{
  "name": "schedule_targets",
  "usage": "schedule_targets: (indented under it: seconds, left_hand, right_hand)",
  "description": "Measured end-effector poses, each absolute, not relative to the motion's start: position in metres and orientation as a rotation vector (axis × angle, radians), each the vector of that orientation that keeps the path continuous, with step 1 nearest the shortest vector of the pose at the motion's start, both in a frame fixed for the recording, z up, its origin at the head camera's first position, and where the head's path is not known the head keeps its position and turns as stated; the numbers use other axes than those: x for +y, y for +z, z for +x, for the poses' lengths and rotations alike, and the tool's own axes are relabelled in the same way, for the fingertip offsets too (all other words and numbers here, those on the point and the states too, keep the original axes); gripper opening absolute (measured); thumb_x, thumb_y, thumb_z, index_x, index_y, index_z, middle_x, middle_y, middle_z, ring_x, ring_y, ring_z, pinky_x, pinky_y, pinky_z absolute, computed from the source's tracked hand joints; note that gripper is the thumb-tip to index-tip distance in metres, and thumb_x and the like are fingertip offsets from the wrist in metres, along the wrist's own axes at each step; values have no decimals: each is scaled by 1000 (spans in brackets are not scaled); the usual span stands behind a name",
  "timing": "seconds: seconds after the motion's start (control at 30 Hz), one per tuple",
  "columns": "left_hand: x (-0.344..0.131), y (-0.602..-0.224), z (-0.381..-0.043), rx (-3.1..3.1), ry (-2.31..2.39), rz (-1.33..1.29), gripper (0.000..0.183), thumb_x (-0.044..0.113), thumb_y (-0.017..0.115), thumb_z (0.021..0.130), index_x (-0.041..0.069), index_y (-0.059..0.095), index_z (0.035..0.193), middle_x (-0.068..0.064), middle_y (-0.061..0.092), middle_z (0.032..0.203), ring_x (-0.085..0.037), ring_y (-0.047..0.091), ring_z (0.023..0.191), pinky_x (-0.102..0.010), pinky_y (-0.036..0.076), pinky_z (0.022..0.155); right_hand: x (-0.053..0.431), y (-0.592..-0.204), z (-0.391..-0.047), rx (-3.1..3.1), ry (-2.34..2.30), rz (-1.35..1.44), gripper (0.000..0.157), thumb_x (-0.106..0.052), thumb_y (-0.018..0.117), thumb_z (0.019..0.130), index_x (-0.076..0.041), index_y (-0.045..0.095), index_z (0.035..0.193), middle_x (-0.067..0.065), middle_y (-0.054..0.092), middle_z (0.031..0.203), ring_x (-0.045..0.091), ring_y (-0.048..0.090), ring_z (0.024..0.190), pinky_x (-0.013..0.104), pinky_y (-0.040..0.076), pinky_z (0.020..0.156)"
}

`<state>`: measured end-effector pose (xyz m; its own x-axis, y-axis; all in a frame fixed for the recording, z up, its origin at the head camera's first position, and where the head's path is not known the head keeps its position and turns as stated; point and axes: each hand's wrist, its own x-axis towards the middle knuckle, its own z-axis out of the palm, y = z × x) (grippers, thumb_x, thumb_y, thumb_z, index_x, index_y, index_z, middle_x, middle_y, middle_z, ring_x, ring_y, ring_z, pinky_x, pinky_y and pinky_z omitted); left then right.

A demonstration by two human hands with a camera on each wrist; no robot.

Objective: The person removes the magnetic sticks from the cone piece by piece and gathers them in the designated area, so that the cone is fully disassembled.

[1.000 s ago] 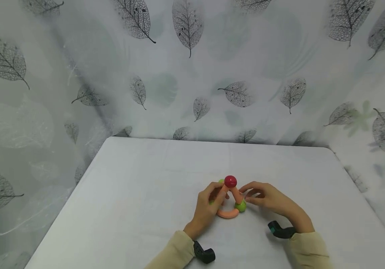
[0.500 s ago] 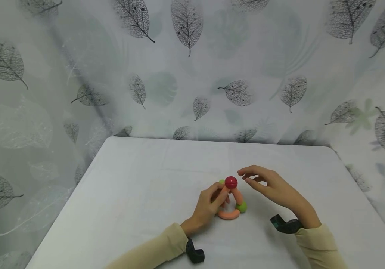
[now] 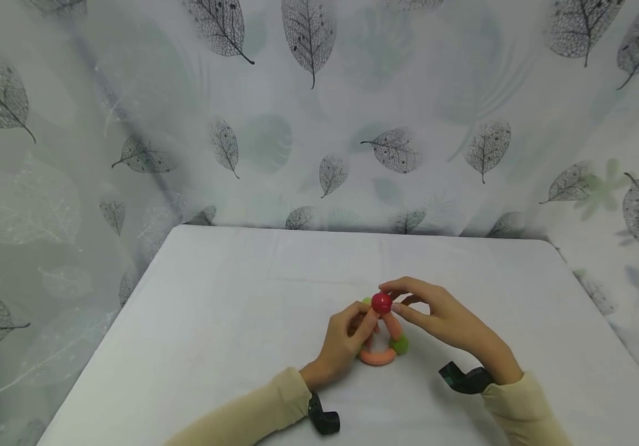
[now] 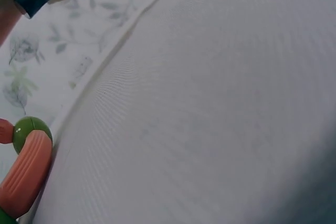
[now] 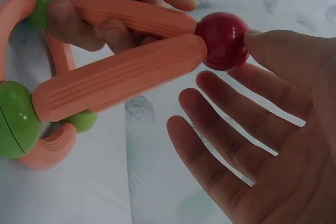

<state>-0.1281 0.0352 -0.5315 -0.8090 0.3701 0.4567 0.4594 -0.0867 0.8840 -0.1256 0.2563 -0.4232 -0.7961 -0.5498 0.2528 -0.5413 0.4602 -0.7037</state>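
A toy frame of orange rods (image 5: 121, 77) and green balls (image 5: 18, 119) stands on the table, rising to a red ball (image 3: 382, 302) at its peak. Curved orange pieces (image 3: 377, 358) link the green balls around its base. My left hand (image 3: 337, 347) grips one of the upright rods from the left side. With thumb and index finger, my right hand (image 3: 436, 313) pinches the red ball; its other fingers are spread apart, as the right wrist view shows. At the left wrist view's edge, one ribbed rod (image 4: 29, 171) joins a green ball (image 4: 29, 129).
A white-covered table (image 3: 230, 297) lies under the frame. Leaf-print curtains (image 3: 330, 124) hang behind and along both sides. Each wrist carries a black camera mount, the left one (image 3: 323, 418) low over the table and the right one (image 3: 464, 379) beside the sleeve.
My right hand has left the rod on the frame's right side, lifted up and away, then come back left onto the red ball. The left hand keeps its grip, its forearm lower.
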Motion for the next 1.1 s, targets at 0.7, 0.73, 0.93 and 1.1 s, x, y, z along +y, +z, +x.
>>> schedule_targets:
  seconds: [0.7,0.73,0.93,1.1]
  left_hand:
    - [35,-536,-126,-1944,-1888,-798,6,10,61,104,4,64,104,-8,60,71,3,49,61,-15,43,53]
    - [34,-537,-127,-1944,-1890,-799,8,11,61,104,3,63,103,-9,61,72,3,50,61,-15,44,52]
    - [35,-538,-129,-1947,-1891,-783,14,14,61,105,2,61,97,-7,62,75,3,50,59,-17,44,50]
    - [36,-538,-131,-1943,-1911,-783,18,15,60,105,0,61,96,-8,62,75,3,51,58,-17,45,49]
  right_hand:
    - [225,-435,-121,2803,-1321,-1077,49,-3,82,88,-5,62,133,1,72,123,11,70,106,29,61,88]
    - [225,-435,-121,2807,-1319,-1077,49,-3,82,88,-5,62,132,2,72,123,11,70,106,29,61,88]
    - [223,-434,-121,2824,-1301,-1066,47,-4,81,89,-4,62,132,0,72,122,10,71,104,29,61,88]
    - [222,-434,-121,2824,-1321,-1068,46,-3,82,88,-7,62,130,0,72,121,11,71,104,29,62,87]
